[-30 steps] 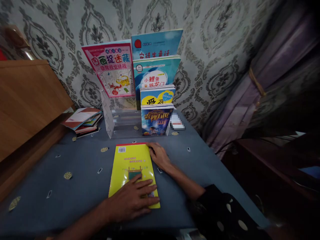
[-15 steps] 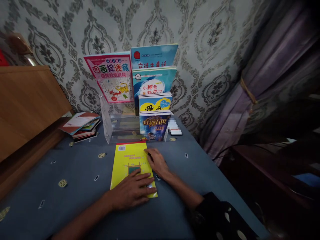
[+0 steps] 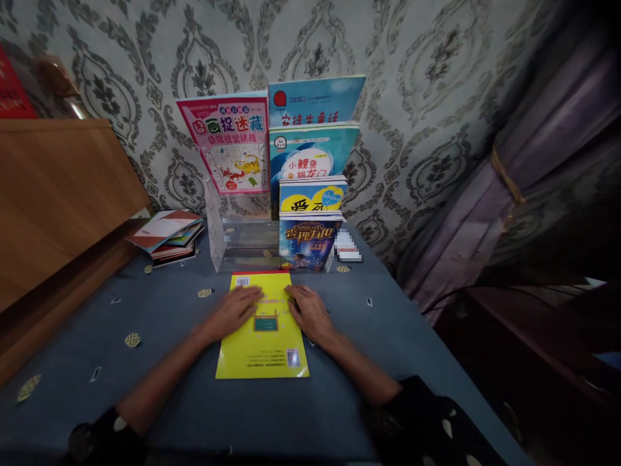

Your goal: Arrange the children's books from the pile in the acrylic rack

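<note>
Grey scrollwork wallpaper [image 3: 373, 39] looks over a thin, bright yellow paperback [image 3: 272, 353]

Blue-grey cloth [image 3: 160, 349] with small printed motifs covers the worktop [image 3: 388, 343], where the yellow book lies flat before me, its red-edged end toward a clear plastic rack [image 3: 217, 239]. My left hand [image 3: 237, 307] is laid over the upper left of the book, slightly blurred, fingers stretched out toward the right. My right hand [image 3: 310, 314] rests at the upper right edge, fingers close together and gently bent; whether they pinch the cover, I cannot tell. Between my hands and below them show pink lettering and a drawn green chalkboard. Black sleeves [image 3: 427, 414] with pale spots cover my forearms.

Behind, the rack holds a pink picture book [image 3: 230, 145] at left and, stepped down at right, a tall blue book [image 3: 315, 97], a teal book [image 3: 334, 145], a blue-and-yellow book [image 3: 310, 197] and a small dark blue book [image 3: 308, 246] with gold lettering. A loose pile of books [image 3: 167, 236] lies near a brown wooden panel [image 3: 63, 194] at left; a purple curtain [image 3: 466, 239], tied with a tan band [image 3: 507, 175], hangs at right.
</note>
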`<action>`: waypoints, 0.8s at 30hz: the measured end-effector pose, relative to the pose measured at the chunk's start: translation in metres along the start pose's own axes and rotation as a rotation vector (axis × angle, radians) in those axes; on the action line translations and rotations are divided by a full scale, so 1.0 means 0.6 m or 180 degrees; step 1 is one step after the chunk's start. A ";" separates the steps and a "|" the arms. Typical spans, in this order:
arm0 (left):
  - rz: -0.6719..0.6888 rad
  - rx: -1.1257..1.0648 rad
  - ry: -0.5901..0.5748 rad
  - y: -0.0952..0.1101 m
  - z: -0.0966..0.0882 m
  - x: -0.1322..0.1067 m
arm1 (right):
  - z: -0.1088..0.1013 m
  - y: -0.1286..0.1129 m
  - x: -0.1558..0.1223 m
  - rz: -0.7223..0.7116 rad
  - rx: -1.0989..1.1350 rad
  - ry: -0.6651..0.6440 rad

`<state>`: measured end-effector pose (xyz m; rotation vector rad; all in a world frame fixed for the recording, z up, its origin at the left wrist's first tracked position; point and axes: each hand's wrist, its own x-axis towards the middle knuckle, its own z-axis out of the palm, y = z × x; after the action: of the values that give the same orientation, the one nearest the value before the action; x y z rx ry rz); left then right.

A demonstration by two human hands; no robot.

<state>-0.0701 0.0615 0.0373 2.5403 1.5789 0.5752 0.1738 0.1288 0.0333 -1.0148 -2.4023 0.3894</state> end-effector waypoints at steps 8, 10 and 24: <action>-0.0561 -0.0187 0.0418 -0.102 -0.010 -0.005 | 0.010 -0.011 0.015 -0.0345 -0.0571 -0.0360; -0.0544 -0.0218 0.0439 -0.103 -0.008 -0.004 | 0.024 -0.021 0.039 -0.0522 -0.0586 -0.0552; -0.0546 -0.0415 0.0448 -0.121 0.000 -0.003 | 0.115 -0.135 0.069 -0.1469 0.0178 -0.1034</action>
<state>-0.1320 0.0931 0.0170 2.2878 1.7209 0.8221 0.0640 0.0992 0.0252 -0.3672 -2.7946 0.4748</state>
